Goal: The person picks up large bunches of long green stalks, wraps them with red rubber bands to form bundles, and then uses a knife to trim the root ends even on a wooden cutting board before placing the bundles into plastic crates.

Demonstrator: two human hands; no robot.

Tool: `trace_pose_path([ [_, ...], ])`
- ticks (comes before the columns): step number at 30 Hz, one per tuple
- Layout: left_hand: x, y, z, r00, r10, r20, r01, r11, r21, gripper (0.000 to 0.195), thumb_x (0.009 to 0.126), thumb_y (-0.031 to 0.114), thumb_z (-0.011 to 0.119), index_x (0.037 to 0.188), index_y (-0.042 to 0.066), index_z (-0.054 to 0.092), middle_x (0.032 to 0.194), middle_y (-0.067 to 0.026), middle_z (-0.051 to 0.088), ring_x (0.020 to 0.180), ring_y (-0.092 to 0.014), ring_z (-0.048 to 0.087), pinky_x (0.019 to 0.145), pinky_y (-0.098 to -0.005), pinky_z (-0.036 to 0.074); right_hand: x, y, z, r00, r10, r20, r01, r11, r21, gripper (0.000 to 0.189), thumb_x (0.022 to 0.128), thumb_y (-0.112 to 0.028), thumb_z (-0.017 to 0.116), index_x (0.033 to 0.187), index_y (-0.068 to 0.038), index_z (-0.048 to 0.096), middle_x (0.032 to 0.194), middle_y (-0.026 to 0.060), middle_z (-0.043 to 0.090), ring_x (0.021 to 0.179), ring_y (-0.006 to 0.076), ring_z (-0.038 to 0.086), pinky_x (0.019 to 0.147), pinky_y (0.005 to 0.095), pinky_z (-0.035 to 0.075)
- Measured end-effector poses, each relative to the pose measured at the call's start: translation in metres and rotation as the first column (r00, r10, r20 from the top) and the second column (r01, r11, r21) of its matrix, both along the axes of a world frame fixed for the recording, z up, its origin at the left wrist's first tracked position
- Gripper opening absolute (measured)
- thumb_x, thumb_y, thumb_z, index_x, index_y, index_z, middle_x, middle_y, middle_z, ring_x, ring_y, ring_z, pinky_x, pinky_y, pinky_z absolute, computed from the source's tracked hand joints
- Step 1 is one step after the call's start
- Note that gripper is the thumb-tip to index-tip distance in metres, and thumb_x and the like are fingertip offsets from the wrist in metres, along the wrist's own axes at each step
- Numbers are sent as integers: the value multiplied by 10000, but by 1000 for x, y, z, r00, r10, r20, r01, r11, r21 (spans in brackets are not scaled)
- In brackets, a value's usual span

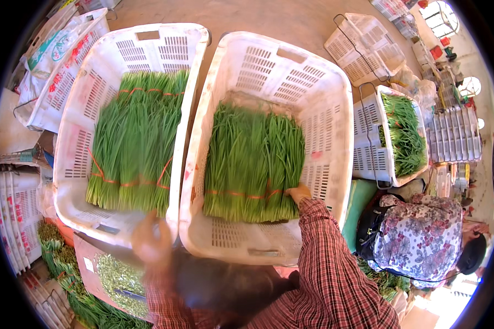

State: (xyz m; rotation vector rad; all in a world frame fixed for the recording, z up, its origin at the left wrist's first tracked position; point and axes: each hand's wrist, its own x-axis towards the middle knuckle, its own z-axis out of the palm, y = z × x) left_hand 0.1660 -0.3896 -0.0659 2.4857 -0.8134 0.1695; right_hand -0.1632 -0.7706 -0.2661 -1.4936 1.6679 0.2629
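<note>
Two white plastic crates stand side by side before me, each holding bundles of green garlic chives tied with red bands. In the right crate (pixel 238 37), a row of bundles (pixel 251 160) lies on the floor with the cut ends towards me. My right hand (pixel 299 193) is at the rightmost bundle (pixel 290 164), gripping it near its band; some fingers are hidden. My left hand (pixel 152 238), blurred, hovers at the near rim of the left crate (pixel 70 119). It looks empty, its fingers apart. Chive bundles (pixel 136 140) fill much of that crate in overlapping rows.
A person in a floral top (pixel 418 238) bends at the right. Near them stands a crate of greens (pixel 405 135); a wire-handled crate (pixel 364 45) is farther back. A crate with plastic bags (pixel 61 61) stands at the left. Below it are a board with trimmings (pixel 119 275) and more bundles (pixel 66 267).
</note>
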Motion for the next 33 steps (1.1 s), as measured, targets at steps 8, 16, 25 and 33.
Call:
trace_pose_path([
  [8,-5,0,8,999,33,-30,-32,999,40,259,877,89,710,1130,61,758,930,-104,748,863,-274,701,836,-411,540,-23,-34,-59,992,-77,-104,118,869,480,562,732,-185,757,1234,56,682,1272,273,668,1096,380,661,988,426,521],
  [16,-2,3,5,1000,7,-30,-6,999,51,258,879,105,717,1133,82,756,950,-90,747,879,-285,698,845,-423,530,-5,13,-11,983,131,-126,-131,991,11,754,801,-402,794,1357,55,566,1274,285,665,1172,382,668,991,443,541],
  [25,-3,-4,2,1000,29,-4,-29,999,38,243,886,117,721,1123,79,760,911,-104,742,850,-282,696,838,-424,531,0,16,16,804,403,-437,-370,915,161,561,828,-350,694,1242,27,669,1150,284,718,1120,430,690,952,474,562],
  [33,-1,-2,2,1000,31,-5,-31,998,46,237,899,95,706,1122,52,772,930,-131,755,859,-281,715,816,-409,556,-5,-44,-64,204,893,-402,-725,414,551,436,899,-402,671,1047,-2,760,1094,156,751,964,298,713,838,459,588],
])
